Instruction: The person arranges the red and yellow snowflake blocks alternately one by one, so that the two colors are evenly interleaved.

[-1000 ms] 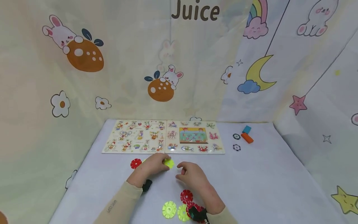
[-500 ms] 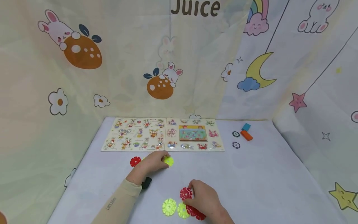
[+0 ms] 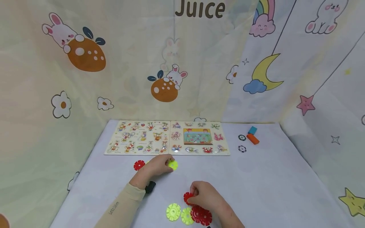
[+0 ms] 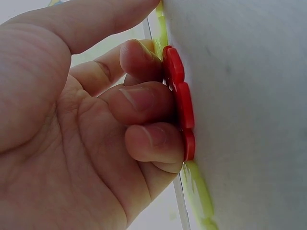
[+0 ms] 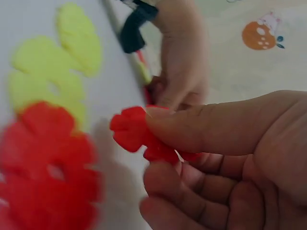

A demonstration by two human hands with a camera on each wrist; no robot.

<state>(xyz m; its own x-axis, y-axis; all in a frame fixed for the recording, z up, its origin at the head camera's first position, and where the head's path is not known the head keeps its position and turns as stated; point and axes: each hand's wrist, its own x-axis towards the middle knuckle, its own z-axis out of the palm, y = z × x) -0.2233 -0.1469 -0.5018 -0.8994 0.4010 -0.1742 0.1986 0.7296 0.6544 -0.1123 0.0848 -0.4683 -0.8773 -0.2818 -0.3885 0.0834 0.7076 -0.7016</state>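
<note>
My right hand (image 3: 206,197) pinches a red notched interlocking disc (image 5: 128,129) between thumb and fingers, close over the table. Toward the near edge lie two yellow-green discs (image 3: 173,212) and overlapping red discs (image 3: 201,216). Farther out, my left hand (image 3: 159,164) reaches over a row of discs. Its thumb and index finger grip a yellow-green disc (image 3: 173,165) at the row's right end. In the left wrist view, its other fingertips, curled, rest against a red disc (image 4: 184,103) in that row. At the row's left end a red disc (image 3: 139,165) shows; the hand hides the middle.
Two picture puzzle boards (image 3: 139,139) lie side by side along the back. Right of them are two black-and-white round chips (image 3: 242,148), an orange block (image 3: 252,139) and a blue block (image 3: 252,130). A printed cloth (image 3: 128,79) hangs behind the table.
My right hand has come back from beside the left hand to the near discs and taken hold of a red one, now lifted slightly. The left hand stays at the row.
</note>
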